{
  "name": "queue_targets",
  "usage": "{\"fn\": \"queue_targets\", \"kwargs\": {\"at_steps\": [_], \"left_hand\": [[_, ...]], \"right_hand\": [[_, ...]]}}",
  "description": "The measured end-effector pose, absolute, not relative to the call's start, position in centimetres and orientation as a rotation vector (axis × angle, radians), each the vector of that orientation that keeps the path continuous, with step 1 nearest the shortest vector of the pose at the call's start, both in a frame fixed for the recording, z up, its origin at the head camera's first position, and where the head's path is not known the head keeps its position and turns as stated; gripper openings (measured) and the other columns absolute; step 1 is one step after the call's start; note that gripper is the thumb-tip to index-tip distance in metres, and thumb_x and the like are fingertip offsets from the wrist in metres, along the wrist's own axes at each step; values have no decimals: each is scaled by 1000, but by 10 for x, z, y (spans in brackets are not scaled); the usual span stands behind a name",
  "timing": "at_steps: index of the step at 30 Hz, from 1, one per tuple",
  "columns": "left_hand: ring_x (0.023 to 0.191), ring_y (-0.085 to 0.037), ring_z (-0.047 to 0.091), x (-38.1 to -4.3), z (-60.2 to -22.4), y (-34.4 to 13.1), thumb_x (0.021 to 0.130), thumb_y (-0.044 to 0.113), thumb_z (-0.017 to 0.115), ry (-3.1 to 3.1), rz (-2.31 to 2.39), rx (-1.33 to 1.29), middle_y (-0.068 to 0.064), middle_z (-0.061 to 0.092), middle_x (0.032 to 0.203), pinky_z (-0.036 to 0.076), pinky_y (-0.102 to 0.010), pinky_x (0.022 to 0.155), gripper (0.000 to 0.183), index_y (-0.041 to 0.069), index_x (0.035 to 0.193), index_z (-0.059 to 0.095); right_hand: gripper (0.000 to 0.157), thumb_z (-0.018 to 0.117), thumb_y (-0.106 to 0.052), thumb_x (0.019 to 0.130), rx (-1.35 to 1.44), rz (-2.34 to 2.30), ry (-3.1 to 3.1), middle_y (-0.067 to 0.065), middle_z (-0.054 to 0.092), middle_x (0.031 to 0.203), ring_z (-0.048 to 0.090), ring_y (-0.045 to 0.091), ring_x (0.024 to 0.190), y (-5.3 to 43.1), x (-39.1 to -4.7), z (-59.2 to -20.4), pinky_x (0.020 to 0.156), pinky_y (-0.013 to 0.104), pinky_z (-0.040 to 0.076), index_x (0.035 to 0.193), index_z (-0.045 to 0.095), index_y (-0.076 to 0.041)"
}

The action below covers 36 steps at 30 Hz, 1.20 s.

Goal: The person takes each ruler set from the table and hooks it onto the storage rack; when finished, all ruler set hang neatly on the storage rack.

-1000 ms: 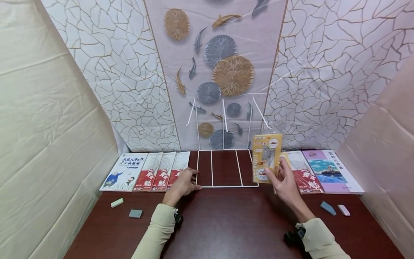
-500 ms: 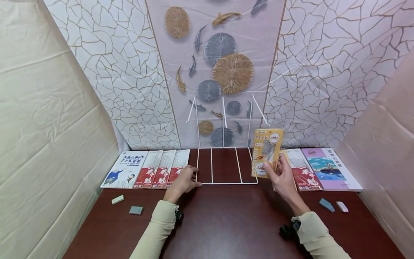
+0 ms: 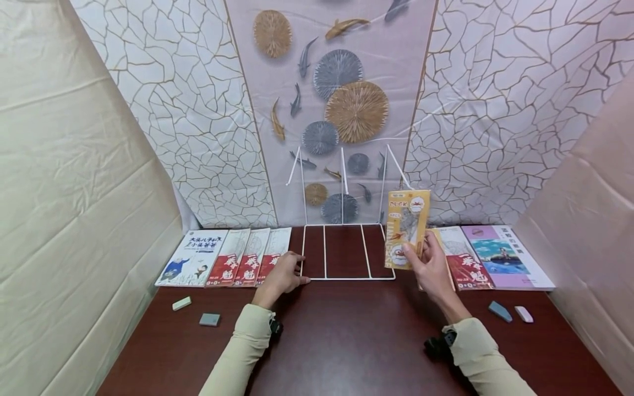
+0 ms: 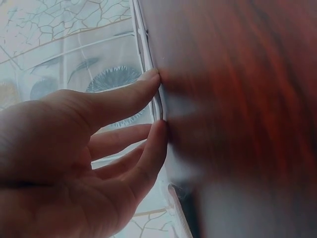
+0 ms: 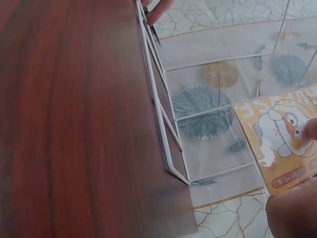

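In the head view, my right hand [image 3: 432, 269] pinches a yellow duck-printed ruler set [image 3: 408, 228] in its packet, thumb on the front. It is held upright at the right end of a white wire rack [image 3: 346, 279]. The right wrist view shows the lower part of the ruler set [image 5: 282, 139] up close, apart from the rack's wires [image 5: 166, 141]. My left hand [image 3: 283, 279] holds the rack's front left corner. In the left wrist view its thumb [image 4: 133, 91] and index finger lie against the wire. The rack's base stands on the table with tall wires rising behind.
A white picture book [image 3: 190, 258] and several red-and-white booklets [image 3: 245, 258] lie left. Another such booklet [image 3: 468, 258] and a purple-edged book [image 3: 510, 258] lie right. Erasers sit in front: green [image 3: 181, 303], grey [image 3: 209, 319], blue [image 3: 500, 311], white [image 3: 524, 314]. Patterned cloth [image 3: 356, 181] hangs behind.
My right hand has raised the ruler set slightly and tilted it a little. My left hand stays at the rack's corner. The head view has shifted slightly.
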State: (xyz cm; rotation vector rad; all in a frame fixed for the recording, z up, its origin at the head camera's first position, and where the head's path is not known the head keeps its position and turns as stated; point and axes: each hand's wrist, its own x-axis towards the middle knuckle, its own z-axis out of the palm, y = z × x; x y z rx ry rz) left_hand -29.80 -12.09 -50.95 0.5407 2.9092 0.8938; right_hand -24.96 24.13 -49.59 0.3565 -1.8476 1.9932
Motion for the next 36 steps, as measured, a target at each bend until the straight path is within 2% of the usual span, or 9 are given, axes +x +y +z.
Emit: {"fn": "queue_targets", "kwargs": {"at_steps": [6, 11, 16, 21, 25, 27, 29, 32, 36], "left_hand": [[102, -28, 68, -297, -508, -121, 81, 15, 85, 2895, 935, 529, -23, 59, 126, 59, -38, 87, 61, -5, 133, 60], [99, -27, 69, -296, -508, -122, 80, 14, 85, 2892, 945, 526, -24, 59, 125, 59, -36, 84, 61, -5, 132, 60], [99, -27, 69, -296, -509, -121, 80, 16, 86, 2908, 926, 536, -23, 60, 124, 59, -35, 84, 62, -4, 132, 61], [100, -27, 69, -296, -509, -123, 80, 17, 86, 2924, 907, 541, -22, 61, 123, 58, -36, 86, 61, -4, 132, 61], [99, -26, 68, -294, -507, -121, 80, 16, 85, 2905, 900, 512, -23, 60, 124, 58, -36, 85, 62, -4, 133, 60], [99, -26, 68, -293, -507, -120, 80, 15, 85, 2895, 901, 504, -24, 60, 125, 58, -36, 85, 62, -5, 133, 60], [99, -26, 68, -293, -508, -120, 80, 15, 85, 2891, 899, 502, -23, 59, 126, 58, -35, 84, 62, -4, 133, 60], [99, -27, 69, -293, -508, -120, 80, 15, 86, 2894, 902, 513, -24, 59, 125, 59, -34, 83, 61, -4, 132, 61], [98, -26, 69, -295, -506, -120, 79, 15, 86, 2912, 899, 513, -24, 60, 124, 59, -34, 83, 61, -4, 131, 62]], "right_hand": [[37, 64, -5, 97, 290, 1922, -1805, 5, 72, 101, 72, 8, 86, 234, -271, -502, 73, 25, 61, 131, 50, 3], [36, 64, -10, 98, 263, 1880, -1848, 7, 72, 96, 70, 6, 81, 230, -293, -499, 68, 22, 59, 130, 52, 3], [40, 61, -7, 99, 277, 1912, -1918, 16, 71, 104, 72, 10, 85, 235, -310, -498, 71, 25, 61, 135, 49, 6], [46, 62, -13, 100, 272, 1873, -2013, 9, 70, 113, 69, 5, 93, 244, -314, -500, 77, 22, 59, 140, 46, 2], [51, 61, -21, 101, 190, 1766, -2087, 14, 65, 128, 62, 6, 108, 261, -304, -505, 90, 18, 53, 146, 44, -3], [51, 62, -21, 101, 117, 1686, -2134, 19, 61, 133, 58, 15, 117, 271, -297, -508, 101, 26, 49, 145, 44, -4], [52, 62, -20, 100, 38, 1564, -2220, 23, 57, 137, 53, 26, 126, 283, -289, -510, 109, 39, 44, 145, 44, -3], [55, 65, -20, 98, -82, 1354, -2395, 30, 52, 139, 46, 43, 130, 300, -280, -513, 108, 57, 39, 144, 44, 2], [72, 71, -30, 93, -170, 1092, -2623, 38, 47, 138, 44, 53, 126, 315, -278, -516, 104, 64, 39, 144, 40, 10]]}}
